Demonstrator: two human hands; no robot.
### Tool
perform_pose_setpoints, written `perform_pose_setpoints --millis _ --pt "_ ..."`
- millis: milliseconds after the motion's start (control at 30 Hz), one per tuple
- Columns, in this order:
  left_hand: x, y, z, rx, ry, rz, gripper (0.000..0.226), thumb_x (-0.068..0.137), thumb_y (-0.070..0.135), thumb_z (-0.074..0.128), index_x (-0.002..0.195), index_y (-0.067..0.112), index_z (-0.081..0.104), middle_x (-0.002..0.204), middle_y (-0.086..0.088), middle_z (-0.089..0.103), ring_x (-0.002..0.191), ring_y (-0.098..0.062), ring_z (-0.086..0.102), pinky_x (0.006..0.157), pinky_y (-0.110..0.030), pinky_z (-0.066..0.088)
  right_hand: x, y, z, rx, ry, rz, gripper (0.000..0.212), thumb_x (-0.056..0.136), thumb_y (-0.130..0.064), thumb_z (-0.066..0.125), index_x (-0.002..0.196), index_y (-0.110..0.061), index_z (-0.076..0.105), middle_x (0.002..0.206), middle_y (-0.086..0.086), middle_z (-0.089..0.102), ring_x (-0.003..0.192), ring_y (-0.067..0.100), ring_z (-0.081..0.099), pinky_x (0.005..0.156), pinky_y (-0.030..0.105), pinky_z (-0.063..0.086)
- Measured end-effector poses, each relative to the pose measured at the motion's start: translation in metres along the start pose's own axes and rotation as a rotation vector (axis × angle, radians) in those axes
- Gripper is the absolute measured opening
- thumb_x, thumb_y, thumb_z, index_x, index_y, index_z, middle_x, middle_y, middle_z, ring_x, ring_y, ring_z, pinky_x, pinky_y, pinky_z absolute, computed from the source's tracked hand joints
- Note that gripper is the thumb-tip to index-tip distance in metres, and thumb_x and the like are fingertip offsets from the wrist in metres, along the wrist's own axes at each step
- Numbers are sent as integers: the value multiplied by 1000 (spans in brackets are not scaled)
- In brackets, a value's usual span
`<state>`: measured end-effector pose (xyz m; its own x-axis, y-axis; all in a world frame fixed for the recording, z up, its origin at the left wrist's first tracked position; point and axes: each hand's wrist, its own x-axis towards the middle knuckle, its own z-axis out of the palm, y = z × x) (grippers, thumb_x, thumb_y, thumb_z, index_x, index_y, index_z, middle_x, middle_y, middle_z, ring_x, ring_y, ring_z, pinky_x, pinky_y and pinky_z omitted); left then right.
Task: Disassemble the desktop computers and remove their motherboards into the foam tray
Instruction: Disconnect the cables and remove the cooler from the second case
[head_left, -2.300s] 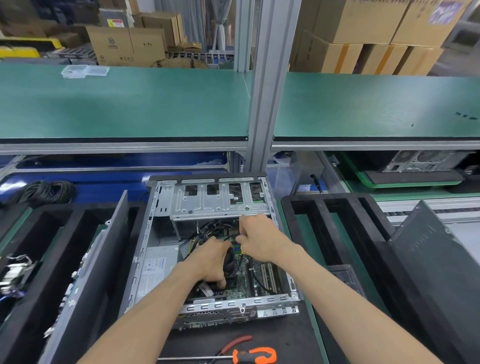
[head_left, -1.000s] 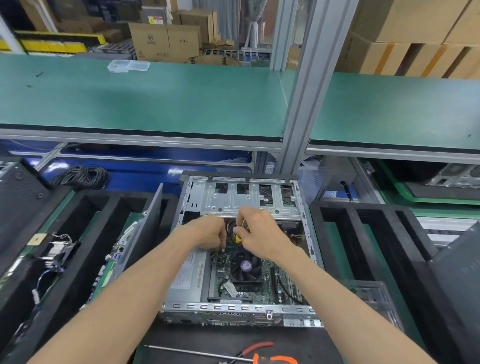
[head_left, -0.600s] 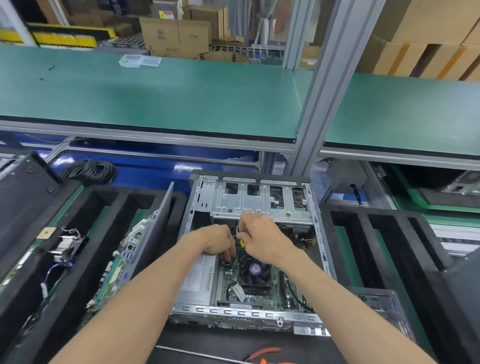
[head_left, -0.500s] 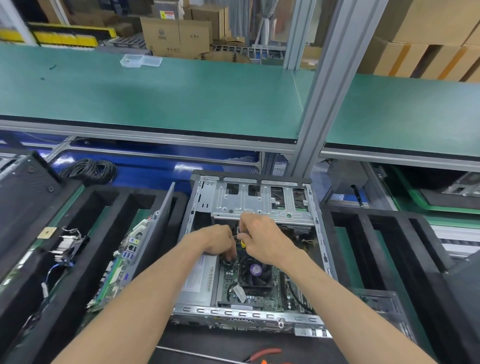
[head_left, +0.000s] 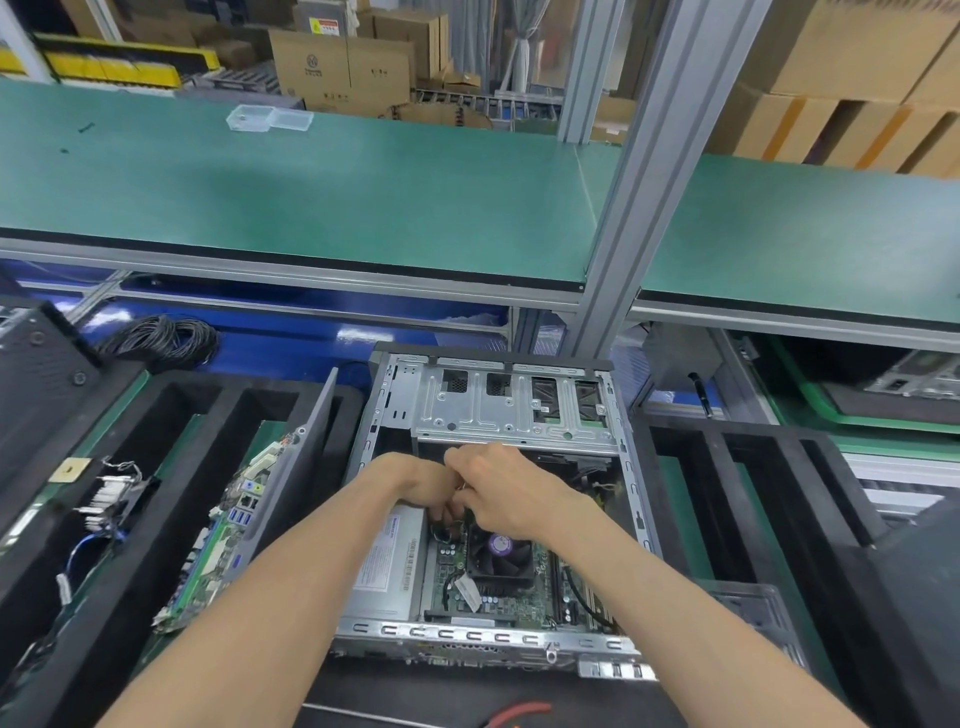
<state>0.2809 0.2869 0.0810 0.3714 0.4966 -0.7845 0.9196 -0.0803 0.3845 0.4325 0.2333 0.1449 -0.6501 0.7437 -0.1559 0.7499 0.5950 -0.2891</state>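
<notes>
While both hands have crept from the cooler fan (head_left: 498, 558) toward the drive cage (head_left: 511, 410), my left hand (head_left: 423, 486) and right hand (head_left: 501, 488) pinch cables; the motherboard (head_left: 519, 597) stays seated in the case (head_left: 631, 488), foam tray (head_left: 171, 410) waiting.

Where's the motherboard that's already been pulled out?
Head view, left of the open computer case: the removed motherboard stands on edge in a slot of the black foam tray, against a grey panel.
</notes>
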Motion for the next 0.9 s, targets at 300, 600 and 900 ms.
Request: perform_pose_setpoints --millis 300,600,900 --pt "-5 3 -5 16 -34 -34 37 87 -7 46 93 21 69 88 13 64 69 1 60 61 -15 46 5 -9 -3 -194 -66 -10 12 92 -12 58 101 -5 60 95 14 60 86 33 61 62 39 45" --pt "-7 3 -4 34 -38 -4 35 81 7 46 99 17 75 111 2 67 106 -22 59 97 -38 49 9 -5 -7 -180 3 88 21 92 -26 58 98 -8 50 76 7 40 84 38 61 58 35 37" --pt "-3 -2 -6 160 95 -2 29 99 16 50 125 11 62 126 2 59 82 -11 54 70 -15 48 14 -23 -8 -260 -168 -111 21 80 -5 68 72 -10 49 73 4 46 56 23 49 50 32 36"
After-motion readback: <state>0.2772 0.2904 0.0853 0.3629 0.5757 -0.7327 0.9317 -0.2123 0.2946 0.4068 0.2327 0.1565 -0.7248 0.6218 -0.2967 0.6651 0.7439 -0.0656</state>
